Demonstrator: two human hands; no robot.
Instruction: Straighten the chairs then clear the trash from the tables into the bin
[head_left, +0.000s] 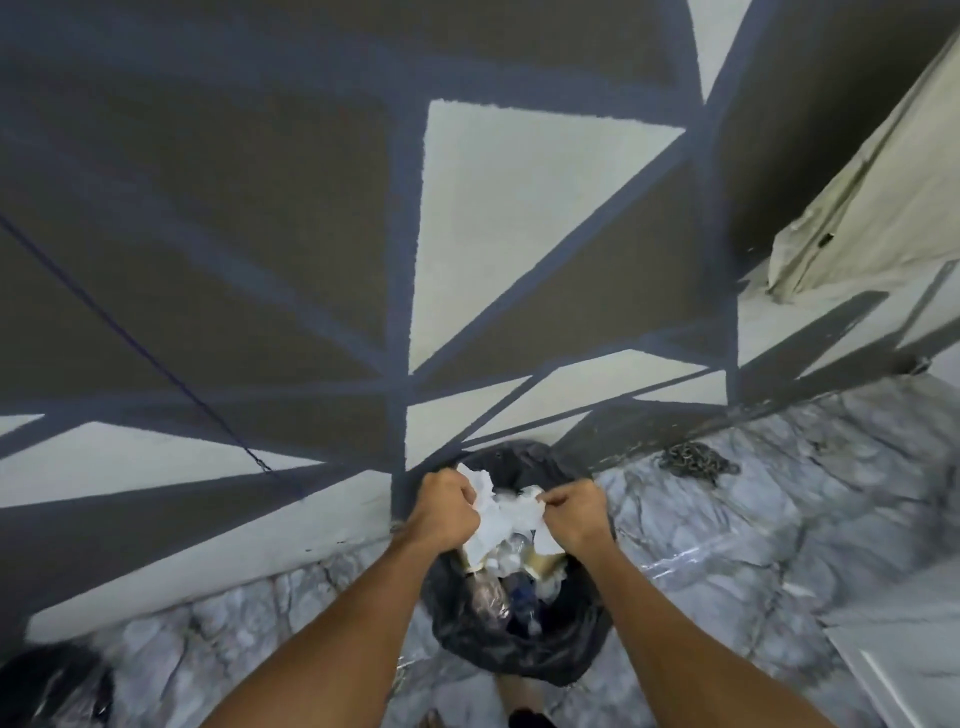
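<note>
Left hand (444, 512): fingers are curled round one end of the crumpled paper trash (506, 514).
Right hand (574, 512): the other end of the wad is pinched between thumb and fingers.
Trash position: held between both hands over the open mouth of the black-lined bin (519, 660).
Handling: judged light, soft and compressible, with loose pieces likely to be shed. The bulk of the wad is best gripped, not a trailing edge.
Bin: set on the marble floor (779, 519) against the painted wall (519, 234), with plastic bottles (491, 592) inside.
</note>
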